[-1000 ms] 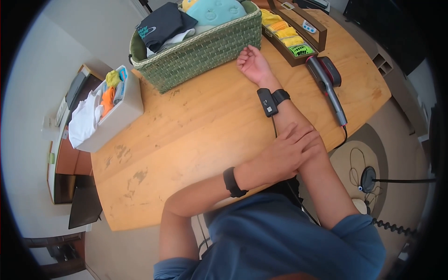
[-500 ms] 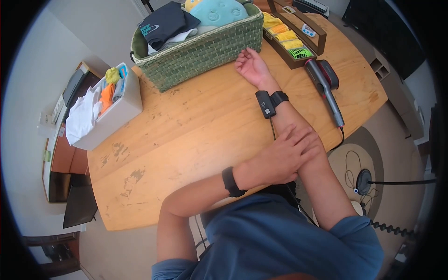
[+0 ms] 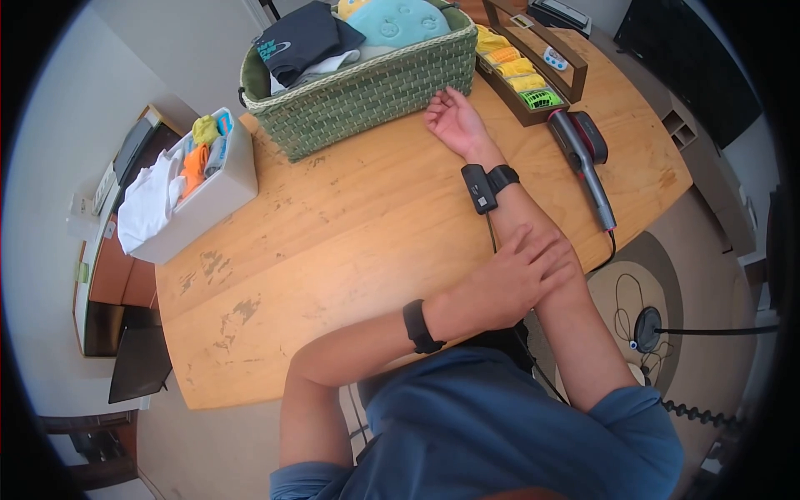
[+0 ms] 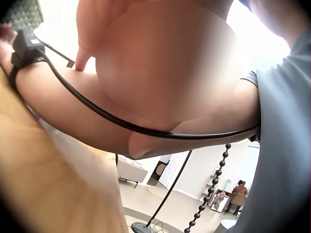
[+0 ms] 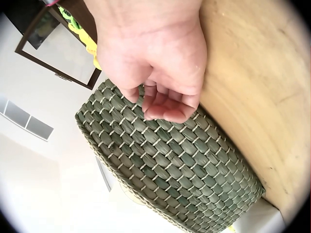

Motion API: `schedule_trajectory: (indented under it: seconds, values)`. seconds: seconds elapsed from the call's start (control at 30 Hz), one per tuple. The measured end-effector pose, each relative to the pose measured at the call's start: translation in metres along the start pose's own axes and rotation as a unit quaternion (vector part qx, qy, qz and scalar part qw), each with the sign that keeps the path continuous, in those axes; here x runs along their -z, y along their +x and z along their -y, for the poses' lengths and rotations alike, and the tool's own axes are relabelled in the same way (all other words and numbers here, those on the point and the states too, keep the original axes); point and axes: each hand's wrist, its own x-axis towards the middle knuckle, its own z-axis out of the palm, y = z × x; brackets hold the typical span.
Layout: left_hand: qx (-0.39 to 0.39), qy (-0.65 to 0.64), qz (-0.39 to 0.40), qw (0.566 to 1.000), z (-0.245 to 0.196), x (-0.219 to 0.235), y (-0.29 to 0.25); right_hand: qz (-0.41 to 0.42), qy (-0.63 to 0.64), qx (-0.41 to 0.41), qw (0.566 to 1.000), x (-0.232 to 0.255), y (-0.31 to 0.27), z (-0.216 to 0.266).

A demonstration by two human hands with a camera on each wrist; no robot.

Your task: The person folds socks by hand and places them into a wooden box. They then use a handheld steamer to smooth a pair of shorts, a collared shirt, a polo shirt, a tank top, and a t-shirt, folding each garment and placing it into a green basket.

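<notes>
My left hand (image 3: 510,285) lies across my right forearm (image 3: 546,242) just below the elbow, its fingers spread over the skin. In the left wrist view the same forearm (image 4: 73,109) crosses the picture, with a black cable hanging along it. Palm up, my right hand (image 3: 457,125) rests at the foot of a green woven basket (image 3: 375,104), its fingers loosely curled around nothing. The right wrist view shows the bent fingertips close in front of the basket's weave (image 5: 180,160). Dark clothing (image 3: 308,42) and a light-blue item (image 3: 396,23) lie inside the basket.
A white bin (image 3: 200,208) with clothes stands at the table's left edge. To the right are an open brown box (image 3: 533,121) of yellow bundles and a grey handheld appliance (image 3: 587,171) with a cord. The wooden table (image 3: 333,242) has worn patches.
The head view shifts slightly; both hands keep the same pose, the left on the right forearm and the right beside the basket.
</notes>
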Motion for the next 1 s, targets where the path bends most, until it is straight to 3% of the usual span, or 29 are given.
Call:
schedule_trajectory:
  seconds: [0.23, 0.43, 0.73, 1.0]
  values:
    - [-0.014, 0.011, -0.029, 0.999, 0.004, -0.007, 0.001, 0.004, 0.0, -0.001, 1.0, 0.0, 0.0, 0.001]
    - [0.007, -0.045, 0.014, 0.999, 0.001, 0.007, 0.001, -0.014, -0.01, 0.009, 1.0, -0.005, -0.004, -0.001]
    - [-0.011, 0.01, -0.014, 1.0, 0.003, -0.008, -0.002, -0.018, -0.017, 0.009, 1.0, -0.004, -0.002, -0.001]
    - [0.013, -0.073, 0.012, 0.997, -0.001, 0.004, -0.001, -0.016, -0.021, 0.008, 1.0, -0.005, -0.003, -0.001]
